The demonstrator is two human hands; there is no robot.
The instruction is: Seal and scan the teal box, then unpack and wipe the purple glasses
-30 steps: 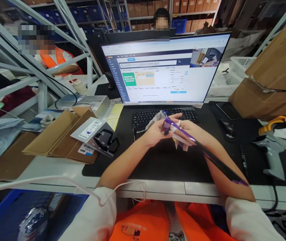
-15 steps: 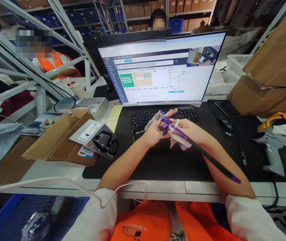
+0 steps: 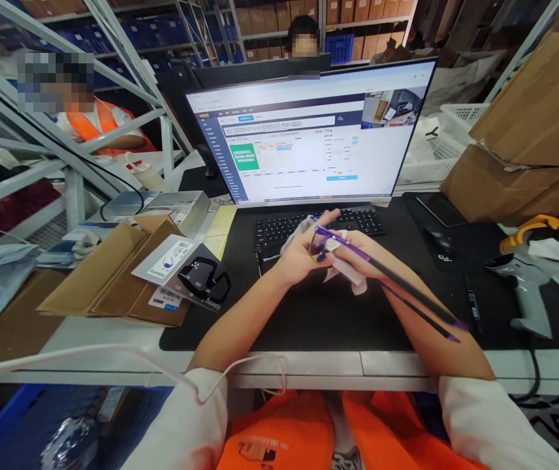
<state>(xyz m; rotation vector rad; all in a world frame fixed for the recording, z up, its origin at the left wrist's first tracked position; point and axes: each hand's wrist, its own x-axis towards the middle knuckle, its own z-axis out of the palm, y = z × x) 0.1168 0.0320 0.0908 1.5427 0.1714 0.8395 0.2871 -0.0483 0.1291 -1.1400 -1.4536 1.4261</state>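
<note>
Before the monitor, my left hand (image 3: 295,262) is closed on a pair of eyeglasses (image 3: 391,277) at the lens end. Their long purple-and-black temples stick out to the lower right, over my right forearm. My right hand (image 3: 362,250) is closed around a pale cloth (image 3: 352,275) with a jagged edge, pressed against the glasses. A corner of the cloth hangs below the fingers. The fingers hide most of the frame front. Something greyish and crumpled (image 3: 293,240) shows behind my left hand, above the keyboard (image 3: 279,232).
An opened cardboard box (image 3: 113,274) and a grey printed product box (image 3: 189,271) lie at left. At right are a mouse (image 3: 437,241), a phone (image 3: 439,210), a pen (image 3: 473,303) and a barcode scanner (image 3: 527,294). Large cartons (image 3: 524,186) stand behind them. Co-workers sit beyond the desk.
The glasses have turned slightly, so both temples now show apart from each other. The cloth has shifted a little in my right hand. The view has moved slightly.
</note>
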